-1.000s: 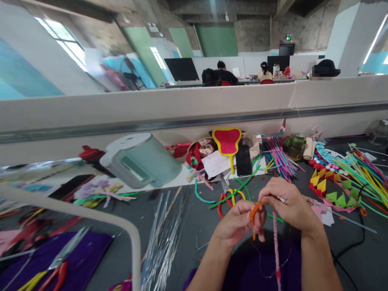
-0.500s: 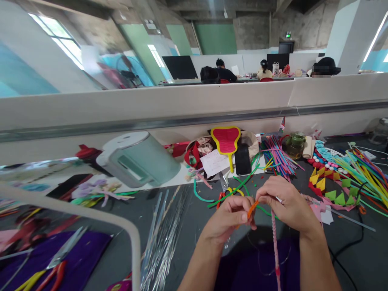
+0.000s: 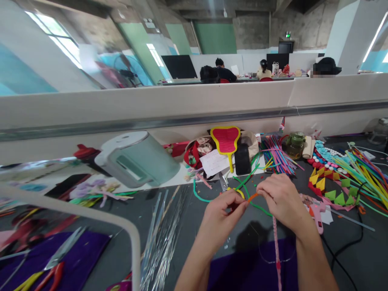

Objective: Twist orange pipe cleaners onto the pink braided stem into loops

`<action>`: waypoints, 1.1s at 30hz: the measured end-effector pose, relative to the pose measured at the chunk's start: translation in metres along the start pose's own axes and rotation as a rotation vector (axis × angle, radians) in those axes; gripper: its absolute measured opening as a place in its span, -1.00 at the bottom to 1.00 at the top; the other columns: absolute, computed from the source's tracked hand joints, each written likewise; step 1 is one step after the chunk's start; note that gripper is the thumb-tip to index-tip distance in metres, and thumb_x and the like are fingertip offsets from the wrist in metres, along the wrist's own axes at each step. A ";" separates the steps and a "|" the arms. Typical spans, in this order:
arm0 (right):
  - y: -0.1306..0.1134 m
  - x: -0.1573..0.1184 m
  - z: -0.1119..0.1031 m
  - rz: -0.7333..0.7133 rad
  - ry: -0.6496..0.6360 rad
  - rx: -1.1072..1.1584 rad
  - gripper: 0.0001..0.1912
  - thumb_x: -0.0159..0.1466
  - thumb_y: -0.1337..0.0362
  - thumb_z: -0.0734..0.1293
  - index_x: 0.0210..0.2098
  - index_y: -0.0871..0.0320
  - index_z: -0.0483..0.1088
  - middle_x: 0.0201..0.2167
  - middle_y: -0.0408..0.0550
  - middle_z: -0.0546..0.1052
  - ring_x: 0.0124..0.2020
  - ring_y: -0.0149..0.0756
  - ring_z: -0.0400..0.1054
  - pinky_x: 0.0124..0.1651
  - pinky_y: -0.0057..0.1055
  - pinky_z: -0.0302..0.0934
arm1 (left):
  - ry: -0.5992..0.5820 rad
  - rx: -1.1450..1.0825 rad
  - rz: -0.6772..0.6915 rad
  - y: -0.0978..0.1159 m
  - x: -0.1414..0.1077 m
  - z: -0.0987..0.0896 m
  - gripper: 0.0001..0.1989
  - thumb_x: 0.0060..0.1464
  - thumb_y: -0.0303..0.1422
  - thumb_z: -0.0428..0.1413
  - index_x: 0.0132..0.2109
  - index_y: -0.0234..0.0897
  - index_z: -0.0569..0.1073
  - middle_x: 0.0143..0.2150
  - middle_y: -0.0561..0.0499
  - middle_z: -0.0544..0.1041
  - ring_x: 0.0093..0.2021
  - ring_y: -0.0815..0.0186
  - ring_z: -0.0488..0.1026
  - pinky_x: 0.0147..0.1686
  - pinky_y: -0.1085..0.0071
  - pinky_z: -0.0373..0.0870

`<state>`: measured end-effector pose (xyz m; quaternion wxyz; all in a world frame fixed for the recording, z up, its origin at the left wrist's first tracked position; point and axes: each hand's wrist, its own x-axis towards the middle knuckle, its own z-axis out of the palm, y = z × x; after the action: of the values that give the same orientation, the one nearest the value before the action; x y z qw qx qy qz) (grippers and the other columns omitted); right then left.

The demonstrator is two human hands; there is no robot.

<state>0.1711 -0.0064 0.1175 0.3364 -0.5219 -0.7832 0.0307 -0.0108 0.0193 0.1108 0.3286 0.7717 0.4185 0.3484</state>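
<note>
Between my two hands runs a short orange pipe cleaner [image 3: 252,197], pinched at both ends. My left hand [image 3: 222,218] holds its left end between thumb and fingers, while my right hand [image 3: 281,202] grips the right end. Below my right hand hangs a pink twisted cord [image 3: 275,242]; whether those fingers also hold it is hidden. A thin clear thread loops beside the cord, over a purple cloth [image 3: 248,270]. Just behind my left hand lie scissors with yellow handles [image 3: 223,182], partly covered, and a green pipe cleaner [image 3: 262,209].
A pale green kettle [image 3: 145,161] stands back left. Silver strips [image 3: 166,234] lie left of my hands, with large scissors [image 3: 62,252] beyond a white bar [image 3: 133,234]. To the right are a pink glue gun [image 3: 317,214], a crown-like band [image 3: 321,184] and bundled pipe cleaners [image 3: 280,155].
My left hand has turned over, its fingers closing further around the orange pipe cleaner, and less of it shows. My right hand has shifted slightly, uncovering more of the pink glue gun.
</note>
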 end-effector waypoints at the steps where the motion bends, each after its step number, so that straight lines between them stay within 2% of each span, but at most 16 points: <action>1: -0.001 0.001 0.001 0.004 -0.006 -0.038 -0.82 0.31 0.40 0.21 -0.39 0.15 0.39 -0.45 -0.08 0.48 -0.33 -0.28 0.27 -0.22 -0.33 -0.01 | 0.045 0.093 0.027 0.001 -0.001 0.003 -0.77 0.05 -0.35 0.10 -0.54 -0.28 0.39 -0.54 0.07 0.35 -0.47 0.35 0.28 -0.42 0.45 0.14; 7: -0.006 0.003 0.008 0.036 -0.017 -0.237 -0.84 0.29 0.41 0.22 -0.39 0.15 0.37 -0.44 -0.05 0.48 -0.33 -0.23 0.25 -0.23 -0.28 -0.06 | 0.237 0.531 0.177 0.000 -0.006 0.027 -0.77 0.10 -0.38 0.04 -0.52 -0.25 0.32 -0.51 0.04 0.34 -0.44 0.31 0.30 -0.43 0.43 0.12; 10: -0.006 0.003 0.010 0.045 -0.015 -0.268 -0.84 0.29 0.41 0.21 -0.39 0.16 0.37 -0.43 -0.05 0.48 -0.34 -0.22 0.25 -0.23 -0.26 -0.07 | 0.337 0.624 0.206 -0.004 -0.006 0.039 -0.76 0.11 -0.41 0.02 -0.53 -0.24 0.33 -0.52 0.02 0.33 -0.43 0.28 0.29 -0.41 0.41 0.11; 12: -0.003 0.003 0.010 0.057 -0.012 -0.278 -0.85 0.29 0.41 0.21 -0.38 0.17 0.38 -0.44 -0.03 0.48 -0.34 -0.21 0.25 -0.23 -0.26 -0.07 | 0.347 0.591 0.185 -0.006 -0.005 0.043 -0.77 0.10 -0.41 0.03 -0.52 -0.24 0.36 -0.51 0.00 0.35 -0.41 0.27 0.30 -0.40 0.41 0.12; 15: 0.004 0.002 0.010 0.088 -0.016 -0.267 -0.84 0.28 0.43 0.22 -0.39 0.17 0.40 -0.45 -0.02 0.49 -0.33 -0.20 0.26 -0.23 -0.26 -0.07 | 0.198 0.390 0.093 -0.008 -0.002 0.037 -0.81 0.10 -0.35 0.06 -0.46 -0.24 0.45 -0.48 0.00 0.39 -0.41 0.27 0.32 -0.38 0.42 0.15; 19: 0.013 0.001 0.010 0.097 -0.033 -0.193 -0.85 0.28 0.41 0.24 -0.40 0.16 0.40 -0.44 -0.06 0.50 -0.32 -0.23 0.28 -0.24 -0.30 -0.06 | -0.101 -0.050 -0.021 -0.011 0.005 0.010 -0.78 0.11 -0.27 0.07 -0.38 -0.25 0.54 -0.45 0.00 0.44 -0.39 0.29 0.33 -0.35 0.43 0.22; 21: 0.015 0.001 0.009 0.073 -0.034 -0.126 -0.85 0.29 0.40 0.24 -0.39 0.15 0.41 -0.45 -0.08 0.50 -0.32 -0.25 0.28 -0.25 -0.33 -0.05 | -0.210 -0.208 -0.070 -0.013 0.007 -0.003 -0.73 0.12 -0.23 0.06 -0.40 -0.29 0.54 -0.47 0.00 0.42 -0.42 0.32 0.30 -0.42 0.47 0.22; 24: 0.014 0.001 0.009 0.040 -0.026 -0.030 -0.84 0.30 0.40 0.24 -0.38 0.15 0.41 -0.45 -0.11 0.49 -0.32 -0.29 0.28 -0.24 -0.36 -0.02 | -0.275 -0.353 -0.130 -0.019 0.008 -0.018 -0.74 0.10 -0.23 0.09 -0.34 -0.32 0.56 -0.44 0.00 0.41 -0.44 0.37 0.28 -0.46 0.50 0.22; 27: 0.012 0.001 0.008 0.024 -0.024 0.052 -0.84 0.30 0.39 0.25 -0.40 0.15 0.41 -0.46 -0.12 0.49 -0.34 -0.32 0.28 -0.24 -0.38 0.00 | -0.346 -0.489 -0.162 -0.033 0.009 -0.022 -0.75 0.08 -0.24 0.12 -0.29 -0.34 0.60 -0.42 -0.03 0.42 -0.45 0.38 0.29 -0.48 0.51 0.23; 29: 0.010 0.001 0.007 0.012 -0.026 0.118 -0.84 0.30 0.39 0.25 -0.40 0.15 0.41 -0.45 -0.13 0.49 -0.34 -0.33 0.28 -0.23 -0.39 0.02 | -0.380 -0.620 -0.164 -0.045 0.010 -0.020 -0.73 0.03 -0.22 0.16 -0.31 -0.37 0.61 -0.43 -0.06 0.42 -0.46 0.38 0.31 -0.54 0.53 0.23; 31: 0.009 0.002 0.006 0.000 -0.022 0.180 -0.84 0.31 0.39 0.25 -0.39 0.15 0.42 -0.45 -0.13 0.49 -0.33 -0.33 0.29 -0.22 -0.39 0.04 | -0.423 -0.794 -0.162 -0.055 0.011 -0.014 -0.70 -0.02 -0.18 0.19 -0.31 -0.36 0.61 -0.47 -0.03 0.37 -0.53 0.40 0.30 -0.65 0.54 0.18; 33: 0.009 0.002 0.004 -0.004 -0.012 0.220 -0.83 0.31 0.39 0.24 -0.39 0.15 0.42 -0.45 -0.13 0.50 -0.33 -0.33 0.30 -0.21 -0.39 0.05 | -0.436 -0.887 -0.144 -0.061 0.012 -0.006 -0.72 -0.06 -0.18 0.22 -0.35 -0.35 0.61 -0.48 0.01 0.36 -0.59 0.44 0.29 -0.67 0.54 0.19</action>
<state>0.1753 0.0003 0.1117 0.3871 -0.4799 -0.7783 0.1190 -0.0363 0.0579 0.0685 0.7282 0.5815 0.2037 0.3001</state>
